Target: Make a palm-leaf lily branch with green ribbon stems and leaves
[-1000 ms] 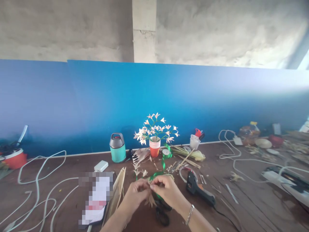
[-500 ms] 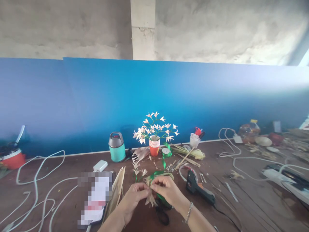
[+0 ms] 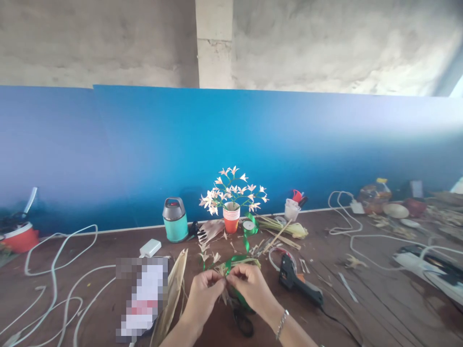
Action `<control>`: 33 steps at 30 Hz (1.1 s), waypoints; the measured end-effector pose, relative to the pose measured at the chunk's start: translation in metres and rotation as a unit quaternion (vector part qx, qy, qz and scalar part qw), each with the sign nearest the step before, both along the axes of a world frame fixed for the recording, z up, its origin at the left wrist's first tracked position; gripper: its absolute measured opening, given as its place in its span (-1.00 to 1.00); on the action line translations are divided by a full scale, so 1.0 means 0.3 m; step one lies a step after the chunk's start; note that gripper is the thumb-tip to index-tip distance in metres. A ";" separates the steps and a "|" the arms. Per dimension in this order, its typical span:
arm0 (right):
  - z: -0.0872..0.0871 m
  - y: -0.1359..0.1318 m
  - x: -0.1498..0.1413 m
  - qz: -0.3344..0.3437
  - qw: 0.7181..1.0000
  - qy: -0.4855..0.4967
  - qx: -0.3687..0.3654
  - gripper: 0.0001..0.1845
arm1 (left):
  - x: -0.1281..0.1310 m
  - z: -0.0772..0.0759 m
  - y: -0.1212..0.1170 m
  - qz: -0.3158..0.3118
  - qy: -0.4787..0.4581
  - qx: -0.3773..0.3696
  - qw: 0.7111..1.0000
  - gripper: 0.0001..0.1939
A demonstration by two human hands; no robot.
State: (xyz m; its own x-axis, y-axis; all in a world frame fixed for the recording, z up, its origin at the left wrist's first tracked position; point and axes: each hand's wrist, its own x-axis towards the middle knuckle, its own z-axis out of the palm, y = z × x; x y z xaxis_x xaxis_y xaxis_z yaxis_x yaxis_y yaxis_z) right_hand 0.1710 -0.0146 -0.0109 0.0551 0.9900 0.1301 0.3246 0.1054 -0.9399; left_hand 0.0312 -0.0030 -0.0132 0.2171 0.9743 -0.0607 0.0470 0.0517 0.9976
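Observation:
My left hand point(image 3: 202, 295) and my right hand point(image 3: 252, 287) meet low in the middle, fingertips pinched together on a small straw flower piece point(image 3: 224, 280) with green ribbon point(image 3: 236, 262) trailing from it. Black scissors point(image 3: 241, 322) lie on the table just under my hands. A black glue gun point(image 3: 299, 285) rests to the right of my right hand. Behind, an orange paper cup point(image 3: 231, 218) holds a spray of pale straw flowers point(image 3: 231, 189).
The brown table point(image 3: 376, 299) carries white cables point(image 3: 54, 270), a teal container point(image 3: 175, 220), a ribbon spool point(image 3: 249, 226), dried husk leaves point(image 3: 173, 289), straw strips point(image 3: 282, 229), a power strip point(image 3: 427, 270), and a blurred packet point(image 3: 142, 295). A blue panel point(image 3: 144, 154) backs the table.
Both hands stay pinched on the flower piece with only slight finger shifts; the view has tilted up a little.

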 end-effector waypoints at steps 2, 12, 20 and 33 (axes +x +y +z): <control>0.001 0.000 -0.004 -0.004 1.000 -0.010 0.008 -0.84 | 0.001 0.005 -0.002 0.012 0.010 0.017 1.000 -0.84; 0.013 -0.016 -0.008 0.019 0.999 0.031 0.020 -0.84 | -0.001 0.003 -0.001 -0.035 -0.048 -0.019 0.998 -0.79; 0.030 -0.019 0.000 0.038 0.996 0.077 0.004 -0.73 | -0.017 0.050 -0.019 -0.077 -0.144 -0.119 0.979 -0.78; 0.008 -0.018 0.006 0.025 0.999 0.033 0.017 -0.80 | -0.013 0.029 -0.010 -0.055 -0.085 -0.068 0.993 -0.79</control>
State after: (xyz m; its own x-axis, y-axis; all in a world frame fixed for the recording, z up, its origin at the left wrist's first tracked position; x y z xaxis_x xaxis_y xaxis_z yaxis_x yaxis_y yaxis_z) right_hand 0.1728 -0.0199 -0.0084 0.0157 0.9869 0.1606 0.2562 0.1513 -0.9547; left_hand 0.0272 -0.0059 -0.0047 0.3402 0.9294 -0.1430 -0.1088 0.1899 0.9758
